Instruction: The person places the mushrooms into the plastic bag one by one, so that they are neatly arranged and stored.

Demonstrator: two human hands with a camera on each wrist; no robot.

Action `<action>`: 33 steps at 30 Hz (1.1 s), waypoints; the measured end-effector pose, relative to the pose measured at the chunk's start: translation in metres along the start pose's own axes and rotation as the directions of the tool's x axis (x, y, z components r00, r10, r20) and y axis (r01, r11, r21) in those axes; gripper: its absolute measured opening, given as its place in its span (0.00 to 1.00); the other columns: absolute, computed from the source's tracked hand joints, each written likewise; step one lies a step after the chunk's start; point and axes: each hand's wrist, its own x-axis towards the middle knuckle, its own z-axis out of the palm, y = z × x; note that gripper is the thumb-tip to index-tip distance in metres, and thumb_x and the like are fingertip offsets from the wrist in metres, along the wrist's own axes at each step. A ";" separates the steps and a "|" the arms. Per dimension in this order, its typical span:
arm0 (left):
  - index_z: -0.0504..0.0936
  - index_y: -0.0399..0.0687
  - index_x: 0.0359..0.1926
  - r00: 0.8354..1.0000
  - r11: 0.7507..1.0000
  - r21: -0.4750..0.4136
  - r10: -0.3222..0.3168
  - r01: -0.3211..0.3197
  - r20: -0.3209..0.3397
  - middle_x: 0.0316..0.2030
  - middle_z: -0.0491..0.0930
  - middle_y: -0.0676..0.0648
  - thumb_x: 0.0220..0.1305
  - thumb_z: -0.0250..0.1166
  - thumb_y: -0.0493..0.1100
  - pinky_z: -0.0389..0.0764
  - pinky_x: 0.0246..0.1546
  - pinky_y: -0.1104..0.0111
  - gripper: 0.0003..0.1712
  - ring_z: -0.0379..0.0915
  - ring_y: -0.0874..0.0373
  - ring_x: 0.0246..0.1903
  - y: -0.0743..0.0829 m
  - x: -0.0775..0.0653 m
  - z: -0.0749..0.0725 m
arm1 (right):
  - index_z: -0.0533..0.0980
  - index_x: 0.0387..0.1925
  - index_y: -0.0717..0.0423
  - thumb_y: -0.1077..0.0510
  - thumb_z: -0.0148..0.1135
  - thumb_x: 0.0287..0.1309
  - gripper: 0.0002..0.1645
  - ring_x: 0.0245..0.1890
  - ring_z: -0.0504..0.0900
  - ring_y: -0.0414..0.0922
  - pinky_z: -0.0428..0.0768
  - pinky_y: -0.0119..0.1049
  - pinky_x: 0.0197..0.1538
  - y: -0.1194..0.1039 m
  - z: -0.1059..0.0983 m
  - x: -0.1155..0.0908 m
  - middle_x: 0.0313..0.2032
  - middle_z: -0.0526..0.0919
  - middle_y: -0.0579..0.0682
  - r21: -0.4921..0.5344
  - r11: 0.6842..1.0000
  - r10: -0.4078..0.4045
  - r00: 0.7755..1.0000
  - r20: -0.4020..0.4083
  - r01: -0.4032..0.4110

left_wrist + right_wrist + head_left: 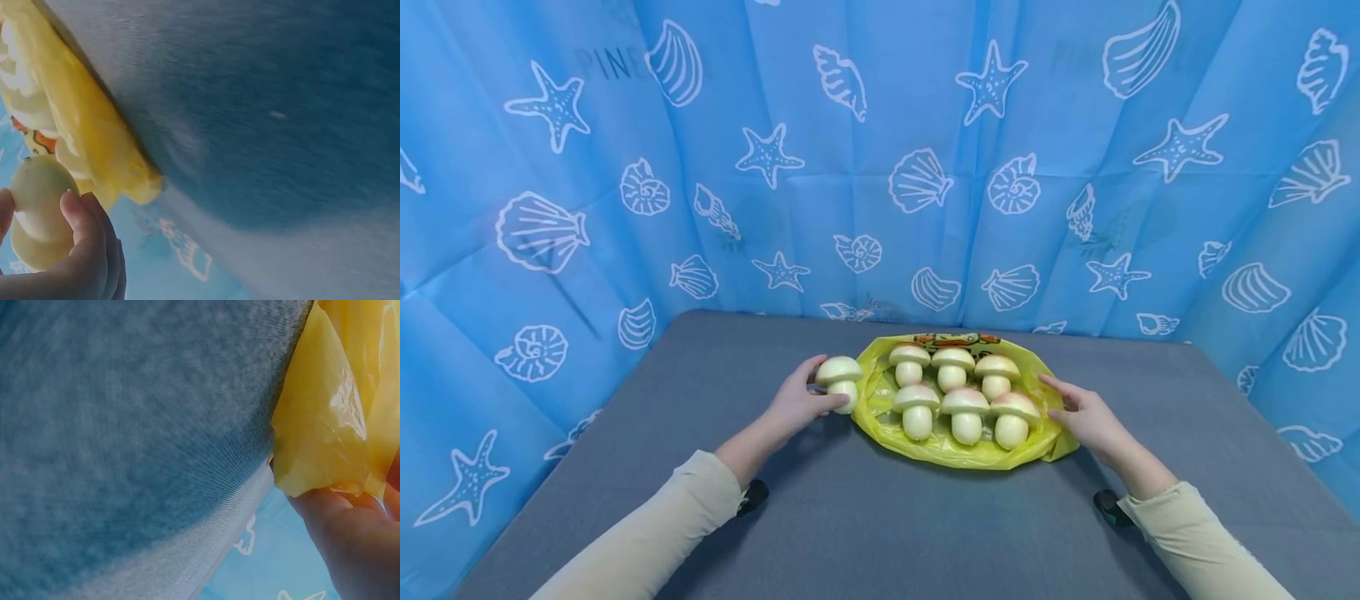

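Note:
My left hand (797, 402) grips a pale, round-capped mushroom (840, 375) by its sides, just left of a yellow plastic bag (917, 450). In the left wrist view, the thumb and fingers stand on either side of the mushroom (42, 206). Several similar mushrooms (966, 414) sit in two rows in the wide-spread bag, caps toward the far side. At the bag's right edge, my right hand (1090, 421) holds the crinkled plastic. The right wrist view shows the bag (322, 425) between thumb and fingers, partly covering them.
Grey cloth covers the table (880, 533), which runs back to a blue curtain (880, 217) with white shells and starfish. Orange and dark printing (955, 340) shows on the bag's far rim. Dark bands (752, 497) sit at both wrists.

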 end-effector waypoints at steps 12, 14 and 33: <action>0.54 0.41 0.74 1.000 0.999 -0.035 -0.003 0.003 0.013 0.63 0.65 0.34 0.61 0.70 0.42 0.79 0.47 0.55 0.46 0.72 0.43 0.52 0.012 0.013 0.024 | 0.50 0.73 0.66 0.70 0.48 0.68 0.36 0.66 0.49 0.74 0.58 0.66 0.63 -0.001 -0.001 -0.002 0.69 0.47 0.77 0.017 1.000 0.007 1.000 0.009 -0.007; 0.55 0.41 0.74 1.000 1.000 -0.003 0.004 -0.004 0.013 0.64 0.64 0.34 0.61 0.70 0.43 0.77 0.50 0.54 0.46 0.70 0.42 0.55 0.013 0.015 0.027 | 0.50 0.73 0.66 0.69 0.48 0.68 0.36 0.66 0.49 0.75 0.58 0.66 0.63 -0.001 -0.001 -0.002 0.69 0.46 0.77 0.018 1.000 0.005 1.000 0.011 -0.005; 0.62 0.36 0.70 1.000 0.973 0.229 -0.014 0.015 -0.009 0.64 0.67 0.34 0.59 0.71 0.46 0.70 0.58 0.50 0.43 0.64 0.41 0.63 0.011 0.023 0.044 | 0.50 0.73 0.66 0.68 0.48 0.68 0.35 0.66 0.50 0.74 0.60 0.65 0.63 0.002 -0.002 -0.001 0.69 0.48 0.76 0.021 1.000 -0.009 1.000 0.007 0.009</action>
